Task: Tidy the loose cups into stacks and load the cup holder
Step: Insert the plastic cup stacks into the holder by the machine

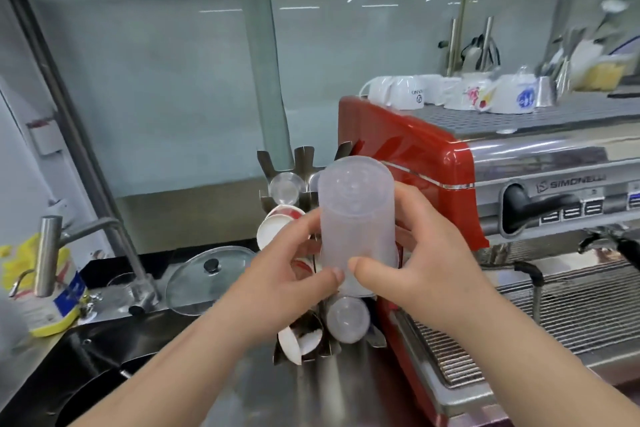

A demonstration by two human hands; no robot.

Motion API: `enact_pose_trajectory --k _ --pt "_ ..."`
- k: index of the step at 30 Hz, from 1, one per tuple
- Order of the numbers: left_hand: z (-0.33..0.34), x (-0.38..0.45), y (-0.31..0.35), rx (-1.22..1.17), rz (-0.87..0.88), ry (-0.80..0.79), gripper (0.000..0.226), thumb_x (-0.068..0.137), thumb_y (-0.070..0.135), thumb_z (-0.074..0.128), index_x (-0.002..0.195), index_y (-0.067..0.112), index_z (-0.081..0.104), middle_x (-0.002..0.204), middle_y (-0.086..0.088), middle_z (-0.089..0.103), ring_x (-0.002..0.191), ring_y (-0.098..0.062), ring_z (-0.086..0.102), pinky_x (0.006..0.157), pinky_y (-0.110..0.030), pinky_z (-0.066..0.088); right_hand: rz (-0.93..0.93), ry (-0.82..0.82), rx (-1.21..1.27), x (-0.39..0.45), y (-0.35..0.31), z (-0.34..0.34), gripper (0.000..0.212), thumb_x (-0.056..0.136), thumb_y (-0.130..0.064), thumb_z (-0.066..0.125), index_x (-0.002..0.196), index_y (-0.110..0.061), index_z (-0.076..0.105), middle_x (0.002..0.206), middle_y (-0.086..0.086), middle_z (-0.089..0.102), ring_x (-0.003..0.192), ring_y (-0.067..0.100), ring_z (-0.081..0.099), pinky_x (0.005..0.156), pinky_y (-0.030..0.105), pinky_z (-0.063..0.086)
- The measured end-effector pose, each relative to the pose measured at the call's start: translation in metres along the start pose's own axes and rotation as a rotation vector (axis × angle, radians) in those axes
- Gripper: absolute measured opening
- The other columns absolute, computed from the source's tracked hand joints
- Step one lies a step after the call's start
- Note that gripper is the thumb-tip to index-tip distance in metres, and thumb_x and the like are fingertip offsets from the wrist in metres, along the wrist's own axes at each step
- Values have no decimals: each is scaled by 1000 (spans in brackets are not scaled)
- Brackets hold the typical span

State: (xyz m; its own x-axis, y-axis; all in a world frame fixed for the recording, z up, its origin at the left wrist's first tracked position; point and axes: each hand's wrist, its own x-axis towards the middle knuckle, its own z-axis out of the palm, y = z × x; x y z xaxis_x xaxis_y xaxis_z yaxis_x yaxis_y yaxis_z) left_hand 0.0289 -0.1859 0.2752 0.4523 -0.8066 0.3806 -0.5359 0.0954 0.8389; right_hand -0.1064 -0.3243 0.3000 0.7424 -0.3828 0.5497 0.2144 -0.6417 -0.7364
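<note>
A stack of frosted clear plastic cups [356, 211], bottom end up, is held in front of the metal cup holder [304, 163]. My left hand [294, 267] grips its lower left side and my right hand [415, 253] grips its lower right, thumbs nearly touching. The holder's slots carry a clear cup stack [285, 188] at the top, red-and-white paper cups [277, 229] below it, another paper cup stack [294, 340] at the bottom left and a clear cup stack [347, 319] at the bottom right. The holder's middle is hidden by my hands.
A red Simonelli espresso machine [433, 163] stands right of the holder, with white ceramic cups [408, 94] on top. A glass pot lid [207, 279], a tap [52, 253] and a sink [86, 374] lie to the left, beside a yellow bottle [52, 291].
</note>
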Motion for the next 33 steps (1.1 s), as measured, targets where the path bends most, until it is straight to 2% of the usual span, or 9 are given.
enact_pose_trajectory --k 3,8,12,14,16,22,25,30,33 --pt "-13 13 14 59 53 18 59 84 12 70 124 53 55 126 9 62 114 -12 60 79 -32 57 -48 38 21 12 -12 -4 68 62 -31 77 119 -52 46 119 -25 58 113 -1 57 90 30 53" --pt "-33 38 33 167 104 45 72 80 16 74 125 66 46 126 20 58 111 -11 62 87 -46 57 -76 107 88 32 -25 -7 66 68 -18 77 115 -51 47 117 -22 60 109 -2 59 84 27 56" --pt "-48 63 42 257 156 18 74 83 19 75 125 69 40 131 18 53 114 5 55 76 -24 55 -93 181 96 53 -32 -5 71 70 -14 76 124 -48 44 119 -23 60 110 -4 59 85 22 54" --pt "-56 75 45 267 147 -12 73 83 17 75 130 61 41 131 15 54 112 5 57 73 -15 50 -82 191 92 66 -34 -3 67 68 -17 74 120 -49 46 118 -20 62 109 1 61 88 30 55" --pt "-64 86 45 273 140 -47 71 82 16 74 130 59 44 129 15 56 110 3 60 74 -14 49 -46 179 68 77 -35 -2 65 65 -20 74 117 -48 47 115 -18 63 107 3 62 89 36 56" --pt "-82 114 28 329 133 -78 61 80 20 72 120 59 48 129 14 56 116 2 58 86 -25 50 85 163 -34 106 -35 6 69 63 -24 73 120 -47 43 111 -19 63 102 5 63 85 36 57" --pt "-84 126 15 305 125 -92 63 79 18 71 125 55 48 130 14 57 118 2 57 95 -34 54 107 194 -101 115 -32 15 66 64 -23 72 120 -42 42 109 -15 64 99 6 63 83 33 56" --pt "-90 140 2 315 140 -76 70 78 24 72 130 58 42 135 15 51 125 -1 51 98 -37 54 83 249 -111 124 -22 26 68 67 -20 73 124 -40 42 115 -18 60 106 2 58 85 25 51" --pt "-93 149 -3 331 142 -92 72 80 23 68 134 59 37 138 15 47 129 -1 47 101 -37 52 57 269 -119 128 -14 32 71 69 -18 72 127 -42 40 122 -19 56 112 2 55 93 29 50"
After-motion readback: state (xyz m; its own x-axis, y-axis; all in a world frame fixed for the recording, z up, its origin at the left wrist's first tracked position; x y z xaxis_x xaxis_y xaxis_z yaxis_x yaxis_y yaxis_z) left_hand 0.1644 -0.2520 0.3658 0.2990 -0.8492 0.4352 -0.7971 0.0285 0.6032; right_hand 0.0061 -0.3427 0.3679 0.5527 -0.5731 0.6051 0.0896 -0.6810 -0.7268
